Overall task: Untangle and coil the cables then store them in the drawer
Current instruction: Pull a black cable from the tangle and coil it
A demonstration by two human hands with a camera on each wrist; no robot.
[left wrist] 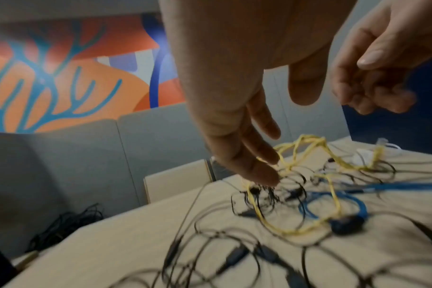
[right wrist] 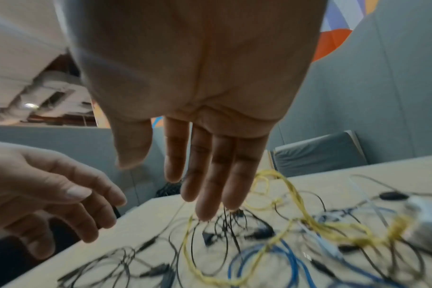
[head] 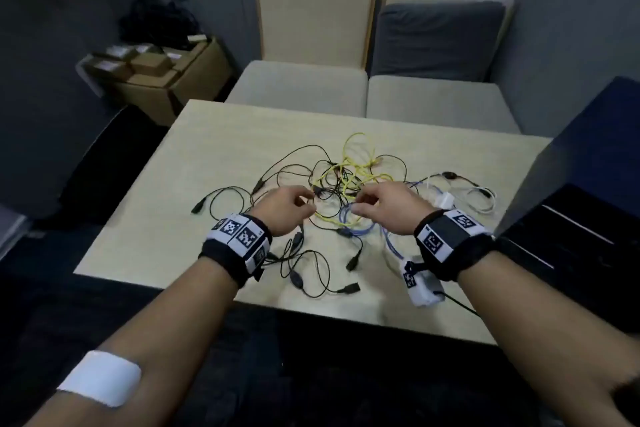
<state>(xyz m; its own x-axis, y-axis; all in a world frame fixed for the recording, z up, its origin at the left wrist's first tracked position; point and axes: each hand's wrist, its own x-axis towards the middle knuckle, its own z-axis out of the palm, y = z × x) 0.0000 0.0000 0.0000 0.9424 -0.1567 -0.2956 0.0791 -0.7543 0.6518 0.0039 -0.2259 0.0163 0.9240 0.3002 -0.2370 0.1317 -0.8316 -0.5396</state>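
Note:
A tangle of cables lies in the middle of the table [head: 156,218]: thin black cables [head: 294,156] with plugs, a yellow cable [head: 360,170], a blue cable [head: 360,229] and a white cable with an adapter [head: 446,199]. My left hand [head: 306,206] hovers over the tangle's left side, fingers relaxed and holding nothing. In the left wrist view the left hand [left wrist: 284,136] has its fingertips close above the yellow cable [left wrist: 333,194]. My right hand [head: 360,203] hovers opposite, over the blue cable. In the right wrist view that hand [right wrist: 170,183] is straight-fingered and empty.
A dark blue cabinet [head: 571,218] stands against the table's right side. Two padded seats [head: 311,87] are behind the table. Cardboard boxes [head: 156,73] and a heap of black cords sit on the floor at the far left.

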